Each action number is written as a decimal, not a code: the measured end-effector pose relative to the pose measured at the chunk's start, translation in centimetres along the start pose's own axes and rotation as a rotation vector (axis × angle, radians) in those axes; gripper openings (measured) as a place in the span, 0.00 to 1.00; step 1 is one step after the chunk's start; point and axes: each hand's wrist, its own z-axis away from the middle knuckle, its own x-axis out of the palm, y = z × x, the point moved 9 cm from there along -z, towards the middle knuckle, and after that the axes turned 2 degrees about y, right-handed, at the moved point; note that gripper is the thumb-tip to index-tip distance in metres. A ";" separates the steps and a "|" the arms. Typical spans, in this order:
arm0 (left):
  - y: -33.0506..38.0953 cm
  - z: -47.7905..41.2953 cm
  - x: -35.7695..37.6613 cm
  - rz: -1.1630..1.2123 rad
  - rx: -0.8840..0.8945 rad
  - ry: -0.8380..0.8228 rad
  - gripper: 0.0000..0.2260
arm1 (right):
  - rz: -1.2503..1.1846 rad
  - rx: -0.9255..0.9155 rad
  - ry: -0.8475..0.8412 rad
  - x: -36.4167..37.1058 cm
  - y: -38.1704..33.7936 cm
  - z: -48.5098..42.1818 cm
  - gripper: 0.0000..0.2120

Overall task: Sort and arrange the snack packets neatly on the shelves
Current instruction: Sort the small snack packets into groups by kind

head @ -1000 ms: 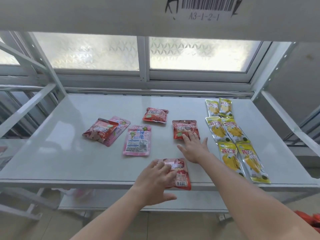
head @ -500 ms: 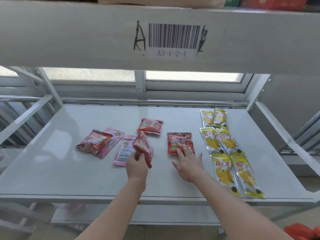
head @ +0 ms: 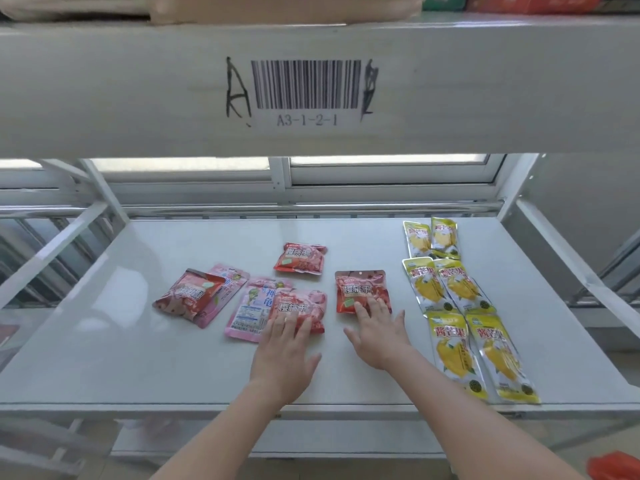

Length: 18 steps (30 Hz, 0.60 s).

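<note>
Our left hand (head: 287, 344) lies flat, fingers straight, on a red packet (head: 301, 306) in the middle of the shelf (head: 104, 358). Our right hand (head: 377, 329) lies flat on a second red packet (head: 360, 289), at 2 o'clock from the first. The yellow packets (head: 450, 296) sit at 3 o'clock. The bags look light, soft and slippery, so we think sliding them or pinching an edge works best.

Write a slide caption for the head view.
Left hand presses the left red packet, right hand the right red packet; yellow packets lie paired.
</note>
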 end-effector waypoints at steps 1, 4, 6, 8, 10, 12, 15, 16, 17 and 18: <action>0.1 -0.7 0.6 -0.021 0.010 -0.062 0.33 | -0.006 0.000 0.004 0.0 0.0 -0.1 0.33; 0.8 -2.5 1.3 -0.029 -0.007 -0.170 0.34 | -0.026 0.005 0.024 0.1 0.2 -0.4 0.33; 1.5 -3.6 1.2 -0.017 -0.012 -0.157 0.35 | -0.025 0.005 0.038 0.2 0.3 -0.5 0.34; 1.7 -4.4 1.3 -0.012 -0.016 -0.153 0.36 | -0.019 0.001 0.049 0.2 0.2 -0.4 0.34; 1.6 -4.8 1.5 -0.016 -0.028 -0.146 0.36 | -0.008 -0.002 0.057 0.0 0.0 -0.5 0.34; 1.2 -4.9 1.5 -0.005 -0.046 -0.147 0.37 | 0.009 -0.004 0.065 -0.3 -0.2 -0.6 0.33; 0.0 -4.7 1.4 0.010 -0.086 -0.151 0.37 | 0.035 0.009 0.071 -0.6 -0.3 -0.7 0.32; -0.5 -4.6 1.3 0.010 -0.094 -0.150 0.37 | 0.036 0.018 0.076 -0.8 -0.3 -0.7 0.32; -0.9 -4.5 1.3 0.008 -0.095 -0.152 0.37 | 0.034 0.028 0.083 -0.8 -0.5 -0.6 0.31; -1.2 -4.4 1.3 0.006 -0.091 -0.159 0.37 | 0.032 0.037 0.092 -0.9 -0.7 -0.5 0.31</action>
